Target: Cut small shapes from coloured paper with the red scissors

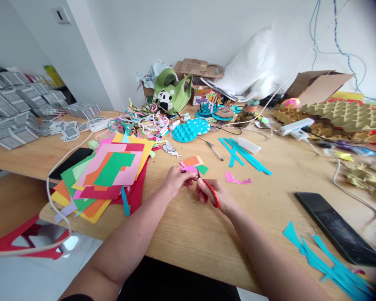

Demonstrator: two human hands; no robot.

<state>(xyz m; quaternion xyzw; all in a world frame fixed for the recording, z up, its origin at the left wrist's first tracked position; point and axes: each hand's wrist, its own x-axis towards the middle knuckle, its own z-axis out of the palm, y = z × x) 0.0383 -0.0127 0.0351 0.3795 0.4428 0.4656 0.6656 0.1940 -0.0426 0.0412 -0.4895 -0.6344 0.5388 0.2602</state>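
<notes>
My left hand [177, 180] pinches a small piece of pink-purple paper [190, 169] above the wooden table. In my right hand [217, 194] is a pair of scissors with red handles [213, 195]; its blades meet the paper's right side, and I cannot tell how far they are closed. Just beyond the hands lie small orange paper pieces [190, 161] and a green paper piece [202, 169]. A cut pink scrap [237, 178] rests to the right of them. Farther back is a thin pen-like tool [215, 151].
Left stands a pile of coloured paper [113, 167] over a dark phone [71, 162]. Blue strips [246, 155] lie at centre right, more blue scraps [326, 267] near a black phone [338, 225]. Behind are a green panda bag [172, 94], pipe cleaners [141, 119] and egg trays [347, 113].
</notes>
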